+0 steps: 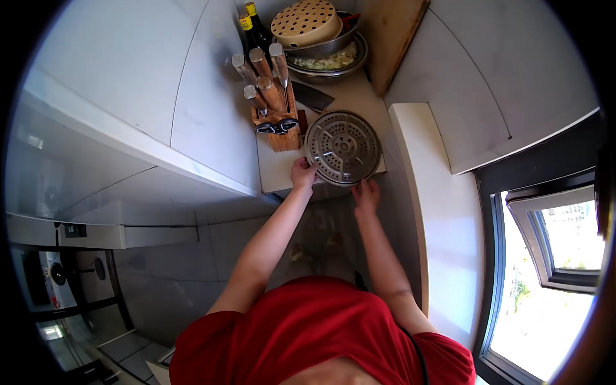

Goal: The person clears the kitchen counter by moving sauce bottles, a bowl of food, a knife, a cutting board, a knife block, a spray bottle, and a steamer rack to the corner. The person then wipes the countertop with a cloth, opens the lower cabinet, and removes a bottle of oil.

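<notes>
Rnd silver perforated-metal steamer plate (344, 146), just R of brown wooden knife block (284, 140), prob. light, stiff, slick, best taken by rim (333, 183), where L hand (303, 174) is clamped & R hand (366, 194) touches, grip unclear.

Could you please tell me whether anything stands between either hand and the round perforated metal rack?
Nothing visible does: the left hand and right hand are both at the near rim of the perforated metal rack. The wooden knife block stands to its left, outside both hands' way.
</notes>
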`<state>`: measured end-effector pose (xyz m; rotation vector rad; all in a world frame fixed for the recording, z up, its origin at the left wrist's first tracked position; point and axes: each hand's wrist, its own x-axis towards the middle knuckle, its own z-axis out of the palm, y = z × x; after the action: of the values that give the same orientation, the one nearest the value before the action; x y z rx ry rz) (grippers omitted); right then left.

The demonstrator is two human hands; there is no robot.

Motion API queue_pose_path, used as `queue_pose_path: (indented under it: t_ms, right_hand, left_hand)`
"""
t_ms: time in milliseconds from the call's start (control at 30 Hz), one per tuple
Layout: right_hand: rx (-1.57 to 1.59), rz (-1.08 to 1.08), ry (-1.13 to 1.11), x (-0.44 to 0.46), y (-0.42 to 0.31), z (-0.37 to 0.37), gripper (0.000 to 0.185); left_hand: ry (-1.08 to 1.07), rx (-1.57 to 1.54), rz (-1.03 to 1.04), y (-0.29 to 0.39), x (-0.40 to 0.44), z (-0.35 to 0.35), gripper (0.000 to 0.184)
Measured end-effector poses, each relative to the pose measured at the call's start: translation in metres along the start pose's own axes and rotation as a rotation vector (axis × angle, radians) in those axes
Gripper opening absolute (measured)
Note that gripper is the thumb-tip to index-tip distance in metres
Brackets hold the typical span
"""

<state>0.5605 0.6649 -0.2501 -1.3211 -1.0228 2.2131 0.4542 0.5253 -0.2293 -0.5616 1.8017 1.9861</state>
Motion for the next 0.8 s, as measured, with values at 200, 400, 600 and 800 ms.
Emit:
queue_pose_path:
  t_ms: [200,400,600,800]
  right_hand:
    - [0.130,-0.033,-0.145,-0.011,-0.009,-0.012,0.042]
    - [0.076,0.201,-0.168,-0.112,-0.027,-0.035,0.036]
    - [0.060,0.645,-0.447,-0.180,-0.017,-0.009,0.026]
    - [0.135,0.785,-0.557,-0.162,0.025,0.046,0.017]
  left_hand:
    - [0.006,-0.055,0.037,0.023,-0.033,-0.001,0.030]
    - [-0.229,-0.037,0.373,0.080,-0.167,-0.052,0.043]
    - [-0.031,0.138,0.682,0.100,-0.237,-0.107,0.038]
    - [0.172,0.414,0.869,0.121,-0.215,-0.108,0.035]
